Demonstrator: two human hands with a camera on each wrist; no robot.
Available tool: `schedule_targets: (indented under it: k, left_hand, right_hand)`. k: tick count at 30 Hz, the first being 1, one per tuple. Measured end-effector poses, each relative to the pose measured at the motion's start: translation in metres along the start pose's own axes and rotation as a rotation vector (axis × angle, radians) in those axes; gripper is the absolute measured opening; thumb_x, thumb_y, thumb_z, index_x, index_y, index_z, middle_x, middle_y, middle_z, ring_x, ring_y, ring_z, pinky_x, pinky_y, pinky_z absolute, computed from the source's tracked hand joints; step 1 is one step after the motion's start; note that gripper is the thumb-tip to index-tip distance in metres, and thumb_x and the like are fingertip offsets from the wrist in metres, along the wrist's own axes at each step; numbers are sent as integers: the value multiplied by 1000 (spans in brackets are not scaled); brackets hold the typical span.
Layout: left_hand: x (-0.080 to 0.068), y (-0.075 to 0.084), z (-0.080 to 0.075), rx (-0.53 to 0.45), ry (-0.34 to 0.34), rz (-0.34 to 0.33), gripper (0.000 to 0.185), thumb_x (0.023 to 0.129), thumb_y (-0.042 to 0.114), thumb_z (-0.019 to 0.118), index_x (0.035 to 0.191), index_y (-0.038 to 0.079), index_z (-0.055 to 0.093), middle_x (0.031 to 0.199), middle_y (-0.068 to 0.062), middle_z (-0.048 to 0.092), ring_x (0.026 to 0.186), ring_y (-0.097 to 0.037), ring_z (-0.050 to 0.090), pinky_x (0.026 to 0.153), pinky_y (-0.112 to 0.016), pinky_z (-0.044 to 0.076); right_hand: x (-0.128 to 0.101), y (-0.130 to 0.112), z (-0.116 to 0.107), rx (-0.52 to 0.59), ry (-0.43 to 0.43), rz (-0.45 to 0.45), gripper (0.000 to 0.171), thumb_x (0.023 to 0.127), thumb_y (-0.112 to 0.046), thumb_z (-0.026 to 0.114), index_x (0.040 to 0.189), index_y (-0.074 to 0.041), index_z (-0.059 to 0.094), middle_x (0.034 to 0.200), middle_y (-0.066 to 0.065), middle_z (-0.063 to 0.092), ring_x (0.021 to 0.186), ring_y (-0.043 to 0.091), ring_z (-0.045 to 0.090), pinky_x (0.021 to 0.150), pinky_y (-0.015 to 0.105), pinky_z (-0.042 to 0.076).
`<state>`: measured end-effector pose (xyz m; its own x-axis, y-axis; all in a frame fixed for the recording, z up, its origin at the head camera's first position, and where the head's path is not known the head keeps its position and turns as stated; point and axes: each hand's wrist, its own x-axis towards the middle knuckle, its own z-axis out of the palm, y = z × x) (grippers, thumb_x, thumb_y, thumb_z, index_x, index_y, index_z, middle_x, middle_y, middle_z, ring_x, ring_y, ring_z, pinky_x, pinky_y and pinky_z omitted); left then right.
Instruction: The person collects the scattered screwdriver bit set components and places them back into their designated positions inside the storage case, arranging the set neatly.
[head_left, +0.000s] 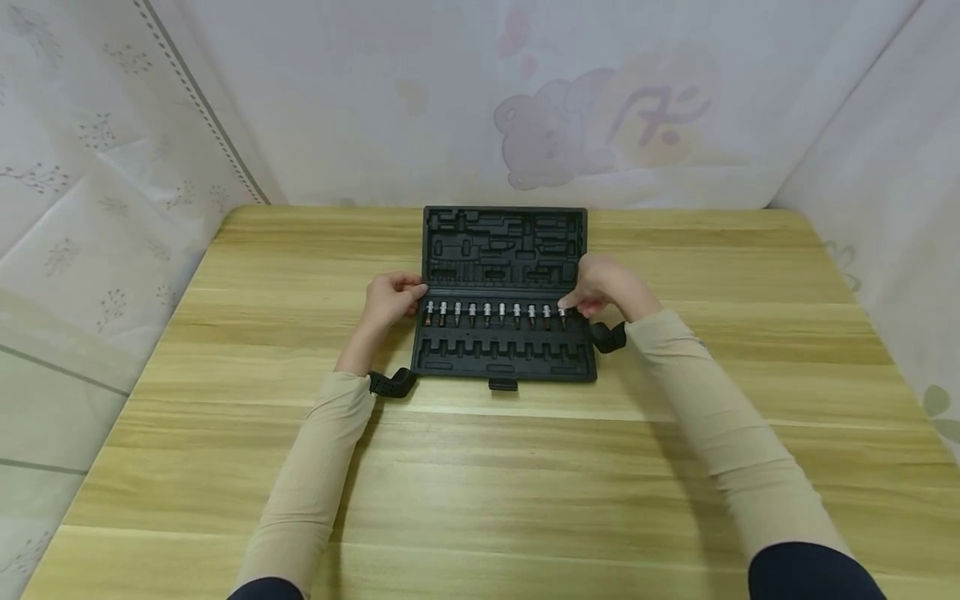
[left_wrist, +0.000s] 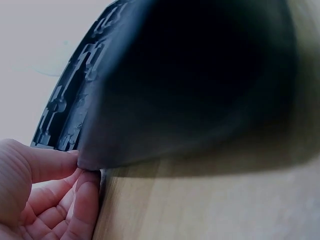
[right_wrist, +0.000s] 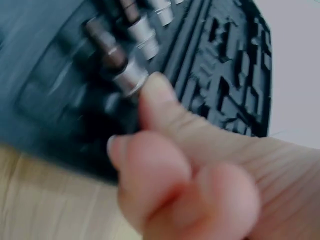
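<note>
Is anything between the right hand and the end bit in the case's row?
Nothing visible stands between them. The right hand is at the right end of the open black case, and its fingertip already touches the rightmost bit. The left hand grips the case's left edge, clear of the row.

Legible text, labels, brands, numbers: none found.

- Black tool case, centre of the head view: moulded recesses only, no readable marking.
- Bit sockets in the case's row: any size stamps too small and blurred to read.
- Backdrop cloth, upper centre: faint bear print beside a sign-like mark, not readable.
</note>
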<state>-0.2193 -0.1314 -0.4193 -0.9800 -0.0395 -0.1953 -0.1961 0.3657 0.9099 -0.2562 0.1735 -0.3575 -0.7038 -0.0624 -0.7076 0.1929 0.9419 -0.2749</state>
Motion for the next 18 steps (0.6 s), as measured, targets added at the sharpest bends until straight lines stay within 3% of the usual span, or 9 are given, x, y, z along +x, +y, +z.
schedule_targets:
  k: [3,5,8,12,15,18]
  left_hand:
    - [0,0,0,-8,2,-1,27,90,11,62,112,-4,64,95,-18,65,59,-9,55,57,-20,50]
    - [0,0,1,-12,0,2,27,90,11,62,112,-4,64,94,-17,65,59,-9,55,57,-20,50]
    - [0,-1,1,-20,0,1,27,90,10,62,113,-5,64,92,-16,65,59,-9,54,57,-20,50]
    - [-1,-1,1,-14,8,0,27,91,11,62,113,-4,64,92,-14,65,59,-9,54,57,-19,49]
    - [-2,-1,1,-10,11,2,27,91,11,62,113,-3,64,92,-15,65,59,-9,54,57,-20,49]
    - [-2,-1,1,-10,11,2,27,91,12,62,113,-3,64,93,-14,65,59,-9,54,57,-19,49]
  right_hand:
    - [0,1,0,-19,-21,16,33,89,-29,65,70,-2,64,50,-1,53,42,6,46,55,22,45]
    - [0,0,0,-62,-21,20,35,90,-31,64,70,-2,67,51,-1,54,43,7,47,55,22,46]
    - [8,-1,0,-128,-13,43,41,88,-35,64,86,5,66,55,1,59,45,7,52,58,23,50]
    - [37,3,1,-183,-15,91,56,86,-37,65,111,11,52,62,4,63,51,11,60,64,26,54]
    - [57,8,1,-188,-14,116,60,84,-37,68,116,10,48,67,7,66,54,14,62,64,29,54]
    - [63,9,1,-191,-20,120,60,84,-36,69,117,9,48,68,8,66,53,14,62,61,29,54]
